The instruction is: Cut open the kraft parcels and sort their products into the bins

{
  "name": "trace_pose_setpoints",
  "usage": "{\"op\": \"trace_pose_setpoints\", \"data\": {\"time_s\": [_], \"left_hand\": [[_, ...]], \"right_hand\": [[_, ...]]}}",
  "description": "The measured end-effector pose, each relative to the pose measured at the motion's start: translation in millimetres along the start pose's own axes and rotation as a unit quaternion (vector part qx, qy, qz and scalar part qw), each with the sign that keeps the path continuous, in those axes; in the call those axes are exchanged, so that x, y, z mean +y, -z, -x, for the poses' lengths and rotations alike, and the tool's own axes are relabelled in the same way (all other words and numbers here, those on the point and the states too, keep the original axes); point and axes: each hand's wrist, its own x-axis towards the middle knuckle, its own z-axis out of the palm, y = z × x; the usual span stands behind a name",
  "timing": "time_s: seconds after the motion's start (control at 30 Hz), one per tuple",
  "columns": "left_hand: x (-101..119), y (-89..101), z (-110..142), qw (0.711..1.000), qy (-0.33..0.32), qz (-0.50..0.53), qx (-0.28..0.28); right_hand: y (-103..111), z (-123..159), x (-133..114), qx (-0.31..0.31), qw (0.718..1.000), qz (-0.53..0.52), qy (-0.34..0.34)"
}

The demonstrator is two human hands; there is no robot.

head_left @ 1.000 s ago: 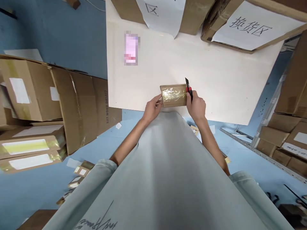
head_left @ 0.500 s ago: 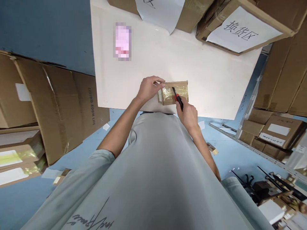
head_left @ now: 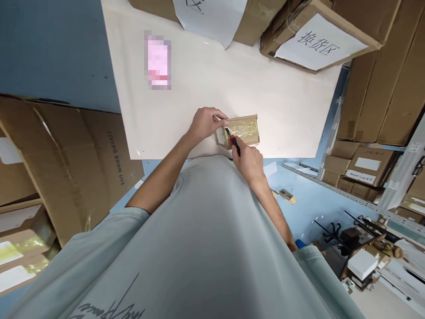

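A small cardboard box (head_left: 247, 128) wrapped in shiny clear tape lies on the white table (head_left: 285, 102) near its front edge. My left hand (head_left: 206, 122) grips the box's far left corner between thumb and fingers. In my right hand (head_left: 247, 159) is a red and black utility knife (head_left: 233, 141), its tip pointing up and left at the taped top near the left end. The fingers of the right hand are wrapped round the handle. Whether the blade has entered the tape cannot be made out.
Cardboard boxes with handwritten paper sheets, one at the back right (head_left: 318, 42), stand along the table's far side. A blurred pink item (head_left: 158, 62) lies at the back left. A large carton (head_left: 86, 164) stands left of the table; shelves with boxes (head_left: 368, 166) are at right.
My right hand has moved the knife left across the box, from its middle to its left end. The box is turned slightly, and my left hand stays at its corner. The camera view has shifted.
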Motion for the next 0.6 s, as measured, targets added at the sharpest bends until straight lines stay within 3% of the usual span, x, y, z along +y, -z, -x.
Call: {"op": "trace_pose_setpoints", "data": {"time_s": [0.23,0.4,0.6], "left_hand": [[6.4,2.6,1.4,0.999,-0.009,-0.029,-0.016],[3.4,3.0,1.1,1.0,-0.015,-0.003,-0.006],[15.2,-5.7,12.6,1.0,-0.001,-0.018,0.017]], "right_hand": [[3.7,-0.6,-18.5,0.007,1.0,0.015,-0.016],[4.7,-7.0,-38.1,-0.025,0.997,0.043,-0.058],[0.0,10.2,-49.9,-0.057,0.992,0.085,-0.075]]}}
